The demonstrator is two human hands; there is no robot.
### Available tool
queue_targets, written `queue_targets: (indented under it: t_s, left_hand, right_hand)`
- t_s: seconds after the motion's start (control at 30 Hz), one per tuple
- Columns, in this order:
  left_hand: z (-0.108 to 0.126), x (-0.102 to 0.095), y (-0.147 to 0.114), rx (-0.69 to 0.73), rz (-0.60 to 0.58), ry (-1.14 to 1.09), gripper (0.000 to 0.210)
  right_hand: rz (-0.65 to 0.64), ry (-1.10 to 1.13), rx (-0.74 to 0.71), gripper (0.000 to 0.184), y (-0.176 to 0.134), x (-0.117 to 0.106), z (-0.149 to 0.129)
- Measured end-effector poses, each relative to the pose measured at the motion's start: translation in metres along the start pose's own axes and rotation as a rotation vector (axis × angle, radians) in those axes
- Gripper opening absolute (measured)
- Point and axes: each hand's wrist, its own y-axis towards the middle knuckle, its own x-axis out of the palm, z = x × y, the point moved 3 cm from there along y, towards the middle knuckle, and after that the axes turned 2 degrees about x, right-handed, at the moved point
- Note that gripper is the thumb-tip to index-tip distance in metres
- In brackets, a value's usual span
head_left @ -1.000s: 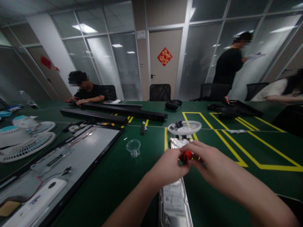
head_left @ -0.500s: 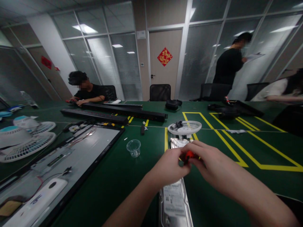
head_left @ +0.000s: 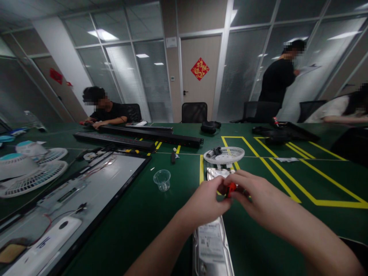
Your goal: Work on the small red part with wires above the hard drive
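My left hand [head_left: 205, 201] and my right hand [head_left: 255, 195] meet fingertip to fingertip, pinching a small red-and-black object [head_left: 231, 188] between them. Fingers cover most of it, so its kind does not show. Below the hands lies a silver hard drive [head_left: 211, 245] with a white label, its lower end cut off by the frame edge. Just beyond my fingers another flat silver metal piece [head_left: 217, 173] is partly hidden. A clear plastic cup [head_left: 162, 180] stands to the left of my left hand.
Past the hands is a white slotted round part [head_left: 224, 155] with dark pieces in it. A display panel [head_left: 94, 188] and white fan-like parts [head_left: 31, 172] fill the left. Long black bars [head_left: 149, 136] lie farther back. Other people are around the green table [head_left: 138, 230].
My fingers have shifted slightly around the small object, and more of its red part shows. Both hands stay in nearly the same place above the hard drive.
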Motion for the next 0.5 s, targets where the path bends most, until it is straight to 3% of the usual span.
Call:
queue_targets:
  t_s: [0.13, 0.23, 0.3, 0.4, 0.5]
  left_hand:
    - [-0.0025, 0.0025, 0.0, -0.018, -0.016, -0.029, 0.025]
    - [-0.0016, 0.0024, -0.0005, -0.016, -0.028, -0.023, 0.014]
    - [-0.0011, 0.0018, -0.0008, -0.011, -0.037, -0.013, 0.015]
    - [-0.0022, 0.0015, -0.0006, -0.017, -0.034, 0.005, 0.026]
    - [-0.004, 0.0024, 0.0, -0.034, -0.013, 0.015, 0.029]
  right_hand:
    - [-0.01, -0.087, 0.117, 0.007, 0.0044, -0.0003, 0.0003]
    - [-0.009, -0.115, 0.174, 0.012, 0.0032, -0.0002, 0.001]
    - [0.011, -0.078, 0.117, 0.005, 0.0006, -0.0009, 0.0005]
    - [0.027, 0.009, -0.017, 0.029, -0.0023, -0.0025, -0.0014]
    - [0.012, 0.017, -0.026, 0.027, 0.0, -0.0028, -0.0023]
